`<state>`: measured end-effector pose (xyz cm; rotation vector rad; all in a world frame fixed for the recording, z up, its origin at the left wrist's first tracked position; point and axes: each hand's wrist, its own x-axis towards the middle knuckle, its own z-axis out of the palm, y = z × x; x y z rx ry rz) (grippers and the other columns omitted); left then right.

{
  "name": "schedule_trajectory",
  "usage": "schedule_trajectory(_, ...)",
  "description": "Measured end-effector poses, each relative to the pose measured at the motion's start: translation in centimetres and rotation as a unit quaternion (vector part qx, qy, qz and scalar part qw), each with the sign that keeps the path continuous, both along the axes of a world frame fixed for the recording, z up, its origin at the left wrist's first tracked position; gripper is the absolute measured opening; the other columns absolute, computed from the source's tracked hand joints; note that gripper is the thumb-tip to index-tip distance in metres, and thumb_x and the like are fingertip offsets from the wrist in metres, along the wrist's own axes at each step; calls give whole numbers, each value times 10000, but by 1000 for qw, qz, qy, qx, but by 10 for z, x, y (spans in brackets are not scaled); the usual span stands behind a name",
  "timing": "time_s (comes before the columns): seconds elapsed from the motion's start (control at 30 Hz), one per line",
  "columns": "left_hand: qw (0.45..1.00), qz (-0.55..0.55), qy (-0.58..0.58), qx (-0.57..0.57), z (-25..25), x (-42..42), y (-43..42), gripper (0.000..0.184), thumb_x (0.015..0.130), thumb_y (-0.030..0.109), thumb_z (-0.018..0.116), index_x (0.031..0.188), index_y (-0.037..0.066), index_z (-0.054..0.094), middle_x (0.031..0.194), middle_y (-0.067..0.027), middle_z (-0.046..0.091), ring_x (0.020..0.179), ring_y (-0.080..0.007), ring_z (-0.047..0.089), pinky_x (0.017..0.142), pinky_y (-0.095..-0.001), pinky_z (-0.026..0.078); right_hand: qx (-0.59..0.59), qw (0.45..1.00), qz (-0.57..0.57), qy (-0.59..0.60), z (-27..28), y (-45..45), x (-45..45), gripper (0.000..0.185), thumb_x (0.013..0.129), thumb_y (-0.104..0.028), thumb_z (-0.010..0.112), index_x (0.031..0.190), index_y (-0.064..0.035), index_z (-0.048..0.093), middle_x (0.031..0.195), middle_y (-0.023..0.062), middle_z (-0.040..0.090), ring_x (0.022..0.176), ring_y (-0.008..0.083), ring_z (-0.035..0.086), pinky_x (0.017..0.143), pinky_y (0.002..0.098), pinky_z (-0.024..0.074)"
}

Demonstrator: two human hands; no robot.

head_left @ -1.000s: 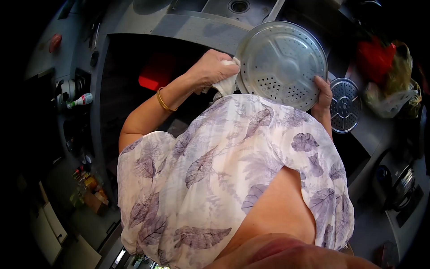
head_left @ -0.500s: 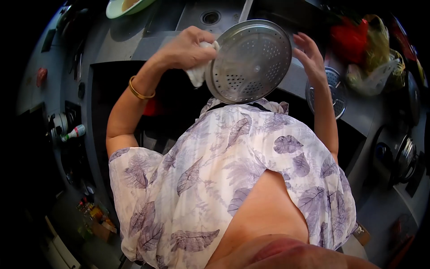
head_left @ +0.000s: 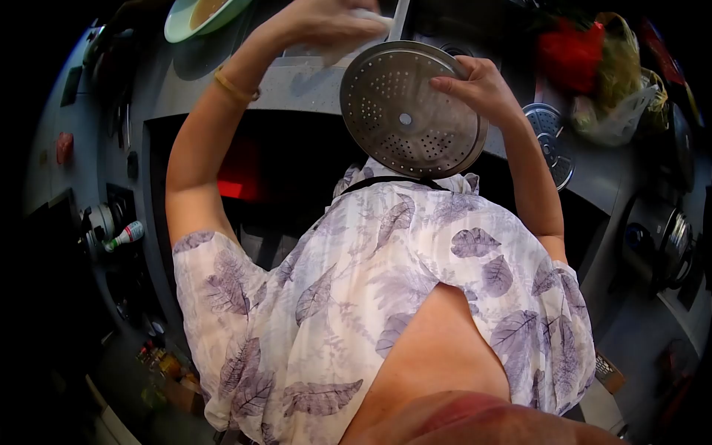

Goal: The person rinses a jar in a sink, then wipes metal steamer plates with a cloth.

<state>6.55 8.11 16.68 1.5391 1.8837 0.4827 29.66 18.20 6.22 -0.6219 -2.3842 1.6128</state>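
Observation:
My right hand (head_left: pixel 483 90) grips the right edge of a round metal steamer plate (head_left: pixel 386 144), with the thumb lying over its face. The plate is pierced with many small holes plus one larger centre hole, and it is held tilted in front of my waist. Above its upper left edge, my left hand (head_left: pixel 345 24) is closed round a white cloth (head_left: pixel 343 50), blurred by motion. Hand and cloth look apart from the plate. Another perforated metal plate (head_left: pixel 547 124) lies on the counter, partly hidden behind my right forearm.
A pale green bowl (head_left: pixel 178 28) with brownish contents stands at the upper left. On the right of the counter (head_left: pixel 593 174) sit a red bag (head_left: pixel 567 55) and a clear plastic bag (head_left: pixel 619 122). A bottle (head_left: pixel 126 236) is far left.
My right hand has taken hold of the steamer plate, which has tilted differently. My left hand has moved up, off the plate's edge, with the cloth.

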Motion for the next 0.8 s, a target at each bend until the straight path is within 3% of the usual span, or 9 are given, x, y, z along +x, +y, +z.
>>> schedule_trajectory(0.03,992,-89,40,75,-8,1,8,333,758,393,630,792,63,649,659,-121,606,631,-228,618,584,-352,483,-8,1000,11,-12,0,2,-2,367,749,-351,728,866,-11,654,652,3,572,597,67,507,533,248,402)
schedule_trajectory(0.1,977,-163,94,104,-14,16,22,326,743,378,634,813,60,646,772,-143,630,760,-281,620,678,-382,476,-14,1000,13,8,1,-1,-5,377,735,-372,737,848,-22,656,638,-15,548,595,58,488,541,245,394)
schedule_trajectory(0.13,962,-200,133,129,-20,22,29,300,717,364,640,810,79,658,757,-147,636,738,-321,617,654,-405,480,-9,1000,8,20,-2,-3,-6,379,731,-376,738,843,-23,656,628,-18,542,587,56,483,536,243,389)
schedule_trajectory(0.23,930,-281,237,9,-21,32,49,303,690,362,646,815,87,667,743,-140,641,721,-321,622,643,-412,486,-18,999,14,23,-3,-4,-5,379,718,-382,748,828,-31,659,614,-23,540,572,56,479,525,242,378)
schedule_trajectory(0.37,919,-337,203,-33,-11,40,59,292,677,355,638,803,94,679,720,-137,645,703,-314,628,620,-413,488,-38,999,15,20,-12,-4,4,362,696,-375,766,813,-48,663,629,-24,558,575,57,486,514,242,363)
schedule_trajectory(0.5,944,-274,89,-161,6,38,61,283,697,286,572,789,36,667,642,-95,622,620,-191,597,579,-327,480,-81,995,18,61,-11,-6,8,328,691,-336,778,818,-55,668,644,-21,576,588,59,509,533,230,386)
schedule_trajectory(0.53,966,-221,43,-126,25,40,50,268,699,250,555,784,16,655,630,-64,600,602,-143,554,560,-296,464,-90,993,18,68,-9,-7,9,324,692,-327,779,824,-53,668,651,-19,583,594,60,516,539,228,394)
schedule_trajectory(0.67,989,-149,-1,-11,9,23,52,219,697,203,565,795,21,638,688,-71,593,656,-150,558,582,-300,460,-101,993,-1,62,-6,-7,12,328,693,-298,783,857,-40,666,687,-13,606,624,60,538,571,223,418)
schedule_trajectory(0.8,938,-323,-45,117,-18,36,58,230,660,206,633,776,9,614,733,-93,555,714,-190,557,653,-318,457,-160,986,2,55,-16,-1,11,333,688,-290,787,862,-36,661,705,-23,604,632,54,525,583,219,410)
